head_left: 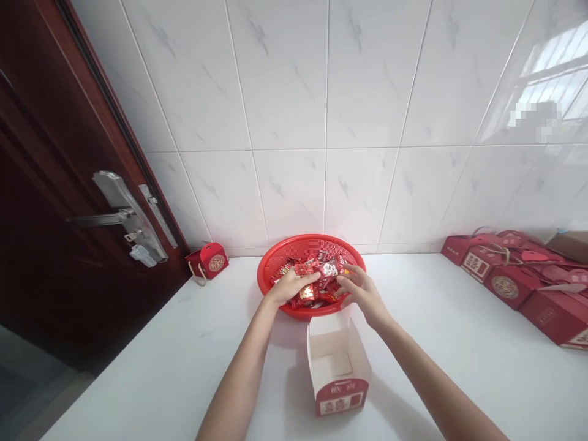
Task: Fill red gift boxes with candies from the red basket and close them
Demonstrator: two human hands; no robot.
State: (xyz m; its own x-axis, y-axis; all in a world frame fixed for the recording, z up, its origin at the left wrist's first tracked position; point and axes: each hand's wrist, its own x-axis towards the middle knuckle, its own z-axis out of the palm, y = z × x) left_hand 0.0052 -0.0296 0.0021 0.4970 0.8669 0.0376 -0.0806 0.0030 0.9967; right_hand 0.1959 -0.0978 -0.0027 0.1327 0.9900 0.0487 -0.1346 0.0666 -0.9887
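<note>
A round red plastic basket stands near the wall, with many red wrapped candies in it. My left hand is over the basket's left part, its thumb pressed on a red candy packet. My right hand is at the basket's right side, its fingers curved and apart beside a red packet with a white print; whether it grips this is unclear. In front of the basket an open-topped box, white inside and red outside, stands between my forearms. Its visible inside holds nothing.
A small red box with a rope handle stands at the back left. Several red gift boxes line the right side of the white table. A dark red door with a metal handle is on the left; a tiled wall is behind.
</note>
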